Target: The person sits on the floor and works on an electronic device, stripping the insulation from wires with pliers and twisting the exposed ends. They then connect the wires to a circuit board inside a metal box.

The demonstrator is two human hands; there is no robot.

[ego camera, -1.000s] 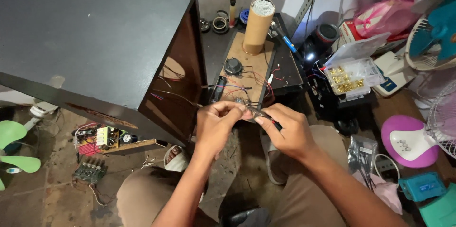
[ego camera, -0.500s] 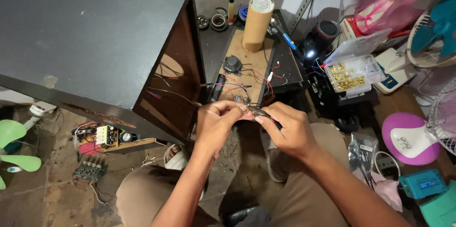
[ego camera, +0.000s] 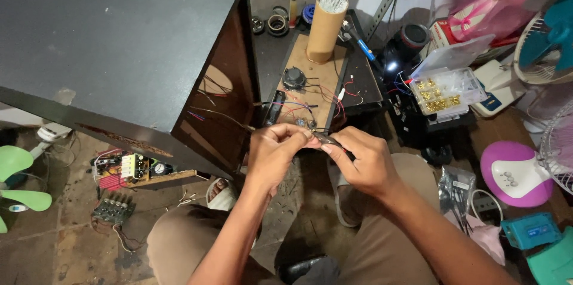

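Whatever the left hand (ego camera: 276,152) and right hand (ego camera: 362,162) pinch between their fingertips is too small and too covered to make out; only a dark sliver pokes out. The thin wires (ego camera: 224,115) vanish into the dark cabinet (ego camera: 119,46), whose inside stays in shadow. The teal fan (ego camera: 552,28) is cut off by the right edge.

Black cabinet (ego camera: 119,40): upper left, open side facing right
Cardboard tube (ego camera: 325,25): upright at the far end of the wooden board (ego camera: 316,91)
Clear parts box (ego camera: 447,91): right, holding brass pieces
Green fan blades (ego camera: 21,180): floor's left edge
Purple fan base (ego camera: 513,171): floor's right edge
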